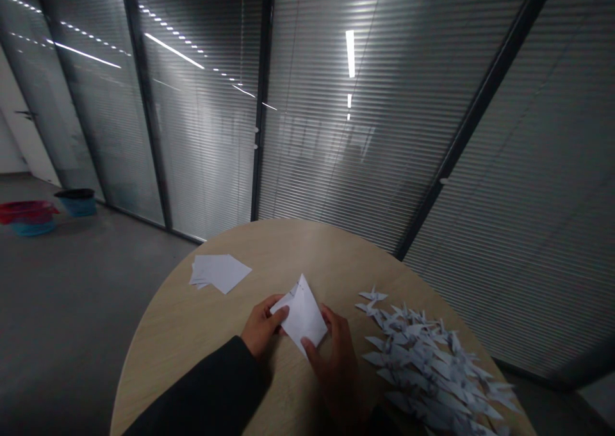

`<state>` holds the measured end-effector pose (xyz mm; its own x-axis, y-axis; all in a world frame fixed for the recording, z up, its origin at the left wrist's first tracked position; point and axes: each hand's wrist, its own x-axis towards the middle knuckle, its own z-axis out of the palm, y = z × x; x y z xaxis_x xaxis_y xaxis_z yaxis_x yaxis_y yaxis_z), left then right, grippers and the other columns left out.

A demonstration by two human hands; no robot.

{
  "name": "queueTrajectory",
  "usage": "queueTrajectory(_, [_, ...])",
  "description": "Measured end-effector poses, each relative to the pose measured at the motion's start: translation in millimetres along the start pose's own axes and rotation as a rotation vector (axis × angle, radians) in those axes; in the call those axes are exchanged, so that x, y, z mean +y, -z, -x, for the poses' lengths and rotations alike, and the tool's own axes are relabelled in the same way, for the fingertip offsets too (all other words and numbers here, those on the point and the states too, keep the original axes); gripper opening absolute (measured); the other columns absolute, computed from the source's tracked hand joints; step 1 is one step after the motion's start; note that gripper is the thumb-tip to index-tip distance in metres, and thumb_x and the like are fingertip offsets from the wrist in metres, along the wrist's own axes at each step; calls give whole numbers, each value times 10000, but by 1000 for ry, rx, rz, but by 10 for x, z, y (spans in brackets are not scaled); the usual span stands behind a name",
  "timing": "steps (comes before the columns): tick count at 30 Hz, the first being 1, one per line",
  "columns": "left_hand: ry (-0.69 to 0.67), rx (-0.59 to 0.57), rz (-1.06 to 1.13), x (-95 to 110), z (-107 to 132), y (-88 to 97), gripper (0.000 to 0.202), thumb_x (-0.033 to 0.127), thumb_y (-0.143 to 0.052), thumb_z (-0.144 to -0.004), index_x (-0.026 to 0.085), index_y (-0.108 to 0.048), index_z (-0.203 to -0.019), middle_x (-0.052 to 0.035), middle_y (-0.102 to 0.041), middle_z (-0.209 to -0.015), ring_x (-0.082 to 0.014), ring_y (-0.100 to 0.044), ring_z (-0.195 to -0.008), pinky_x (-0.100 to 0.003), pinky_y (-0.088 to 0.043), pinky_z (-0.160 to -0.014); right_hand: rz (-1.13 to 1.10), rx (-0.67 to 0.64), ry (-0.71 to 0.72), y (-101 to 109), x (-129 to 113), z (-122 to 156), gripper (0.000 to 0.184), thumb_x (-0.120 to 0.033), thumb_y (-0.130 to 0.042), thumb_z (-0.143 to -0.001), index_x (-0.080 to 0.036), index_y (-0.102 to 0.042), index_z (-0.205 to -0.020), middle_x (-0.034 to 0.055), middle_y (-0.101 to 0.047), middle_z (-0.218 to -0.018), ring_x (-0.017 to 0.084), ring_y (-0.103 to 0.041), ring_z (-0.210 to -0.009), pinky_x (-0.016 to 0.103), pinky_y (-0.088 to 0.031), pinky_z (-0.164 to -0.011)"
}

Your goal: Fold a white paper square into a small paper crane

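Note:
A folded sheet of white paper (pixel 302 317), roughly kite-shaped with its point away from me, is held between both hands above the table. My left hand (pixel 263 324) grips its left corner, thumb on top and fingers underneath. At the lower right edge, my right hand (pixel 339 359) pinches the paper, thumb on the near side and fingers behind the right corner. Some dark marks show near the paper's upper left edge. To the right of my right hand lies a large pile of folded paper cranes (pixel 427 359).
Flat white paper sheets (pixel 223 271) lie at the table's left. The round wooden table (pixel 163 333) stands close to a glass partition with blinds (pixel 331 167). On the floor at far left are a bin with a red liner (pixel 29 215) and a bin with a black liner (pixel 77 202).

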<state>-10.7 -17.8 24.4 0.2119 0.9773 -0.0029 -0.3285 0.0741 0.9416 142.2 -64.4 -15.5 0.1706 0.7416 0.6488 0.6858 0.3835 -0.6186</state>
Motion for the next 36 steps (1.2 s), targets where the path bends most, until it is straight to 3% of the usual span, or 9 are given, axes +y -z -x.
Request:
queueTrajectory(8, [17, -24, -12, 0, -2, -22, 464, 455, -785, -512, 109, -680, -802, 20, -570, -513, -96, -471, -433, -213, -342, -436, 144, -16, 128, 46, 29, -5, 391, -360, -496, -861, -214, -486, -1224, 110, -604, -1119, 271, -571, -1038, 436, -473, -869])
queueTrajectory(23, [45, -34, 24, -14, 10, -29, 477, 473, -812, -481, 110, -671, -755, 2, -600, -542, -117, -514, -469, -235, -405, -467, 165, -48, 97, 94, 22, -11, 369, -447, -404, -925, -235, -500, -1212, 89, -604, -1116, 248, -570, -1026, 423, -466, -871])
queueTrajectory(30, [42, -45, 25, -23, 14, -28, 515, 484, -822, -470, 100, -663, -775, 1, -606, -564, -121, -525, -494, -238, -425, -472, 128, -30, 17, 145, -72, -36, 373, -471, -372, -932, -219, -516, -1167, 89, -616, -1090, 233, -577, -1020, 387, -457, -879])
queueTrajectory(36, [59, -57, 7, -24, 4, -36, 547, 465, -844, -433, 99, -645, -787, 6, -627, -567, -126, -548, -500, -237, -447, -464, 11, 40, -163, 182, -131, -83, 441, -568, -339, -895, -210, -567, -1012, 93, -651, -1004, 246, -601, -957, 383, -457, -846])
